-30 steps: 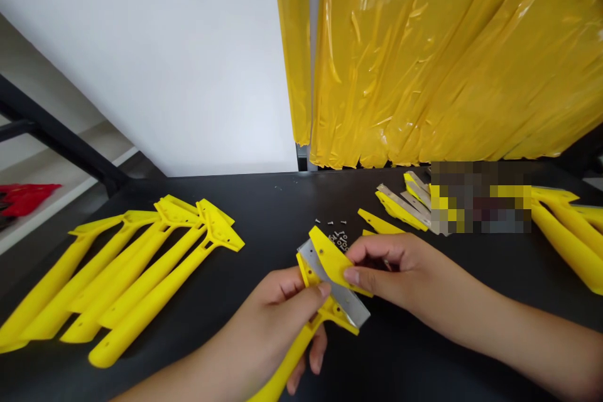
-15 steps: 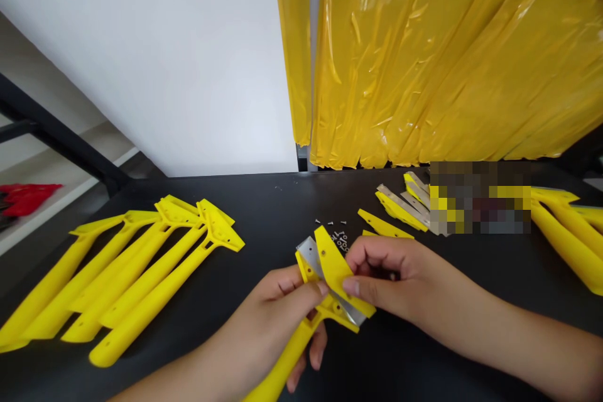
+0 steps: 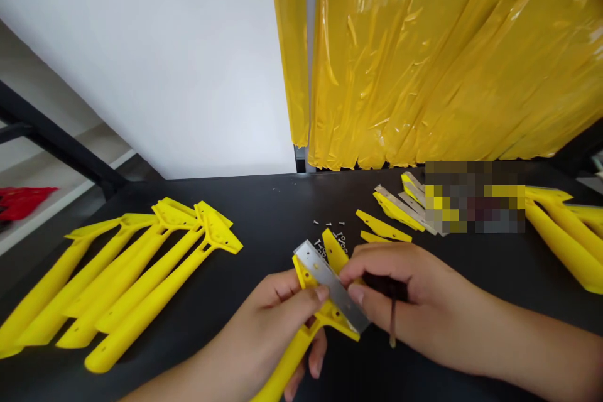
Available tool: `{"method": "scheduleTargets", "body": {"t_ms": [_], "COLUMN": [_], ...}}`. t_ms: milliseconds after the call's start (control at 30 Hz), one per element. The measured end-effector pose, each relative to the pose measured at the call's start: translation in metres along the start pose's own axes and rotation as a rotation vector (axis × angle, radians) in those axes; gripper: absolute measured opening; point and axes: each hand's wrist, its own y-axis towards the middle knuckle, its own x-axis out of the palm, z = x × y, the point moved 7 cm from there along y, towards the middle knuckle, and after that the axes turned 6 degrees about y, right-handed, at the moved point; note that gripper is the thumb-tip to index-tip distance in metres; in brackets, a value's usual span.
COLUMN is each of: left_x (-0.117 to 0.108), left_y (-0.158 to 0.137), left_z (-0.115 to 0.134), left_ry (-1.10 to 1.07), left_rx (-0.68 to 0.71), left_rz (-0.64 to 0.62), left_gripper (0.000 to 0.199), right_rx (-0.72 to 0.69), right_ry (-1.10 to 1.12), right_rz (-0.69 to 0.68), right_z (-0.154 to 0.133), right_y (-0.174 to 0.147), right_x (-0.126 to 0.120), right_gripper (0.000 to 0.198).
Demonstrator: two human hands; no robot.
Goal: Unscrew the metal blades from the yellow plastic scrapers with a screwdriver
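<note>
My left hand (image 3: 271, 320) is closed around a yellow scraper handle (image 3: 286, 361) near its wide head, the thumb pressing a flat metal blade (image 3: 330, 282) with holes against that head. Between the thumb and fingers of my right hand (image 3: 409, 276) is a yellow cover plate (image 3: 333, 251), partly hidden behind the blade and fingertips. My right thumb is at the blade's edge. A thin metal shaft (image 3: 392, 323), perhaps of a screwdriver, pokes out below my right palm; its other end is hidden. Small screws (image 3: 340, 240) lie just beyond the scraper head.
Several yellow scraper handles (image 3: 155, 289) lie side by side on the black table (image 3: 264, 201) at left. Loose cover plates (image 3: 382, 226) and metal blades (image 3: 414, 207) lie at back right, beside a pixelated patch. More yellow handles (image 3: 560, 239) are at far right. Yellow plastic sheeting (image 3: 424, 56) hangs behind.
The cover plate has moved from over the blade to its far right side, exposing more of the blade. The shaft under my right hand now shows. My left hand keeps its hold.
</note>
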Motion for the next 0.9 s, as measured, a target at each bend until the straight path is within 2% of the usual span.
{"method": "scheduleTargets", "body": {"t_ms": [100,200,367,433,500,567,633,733,800,900], "left_x": [0.005,0.006,0.004,0.0,-0.004,-0.007,-0.008,-0.006,-0.003,-0.001], "left_y": [-0.005,-0.01,-0.012,-0.009,-0.007,-0.006,-0.005,-0.005,-0.006,-0.006], "left_z": [-0.001,0.0,0.001,0.0,0.001,0.002,0.003,0.005,0.006,0.006], "left_ry": [0.035,0.115,0.167,0.152,0.127,0.108,0.1,0.088,0.078,0.053], "left_rx": [-0.001,-0.009,-0.009,-0.002,0.015,0.02,0.01,0.003,0.002,-0.001], "left_rz": [0.012,0.096,0.149,0.148,0.15,0.15,0.152,0.146,0.134,0.128], "left_gripper": [0.047,0.053,0.061,0.06,0.057,0.054,0.052,0.048,0.043,0.036], "right_rx": [0.034,0.039,0.0,-0.04,-0.07,-0.066,-0.026,0.066,0.122,0.124], "right_ry": [-0.005,-0.037,-0.105,-0.111,-0.058,0.063,0.202,0.295,0.273,0.226], "right_rz": [0.019,0.037,0.017,0.013,0.069,0.141,0.137,0.042,0.047,0.125], "right_z": [-0.001,0.0,-0.003,-0.006,-0.006,-0.004,-0.001,0.001,0.002,-0.001], "right_y": [-0.002,-0.004,-0.004,-0.004,-0.005,-0.006,-0.006,-0.006,-0.007,-0.007], "right_x": [0.003,0.004,0.004,0.004,-0.001,-0.006,-0.006,0.003,0.004,-0.001], "right_gripper": [0.016,0.016,0.012,0.009,0.015,0.028,0.035,0.01,0.015,0.02]}}
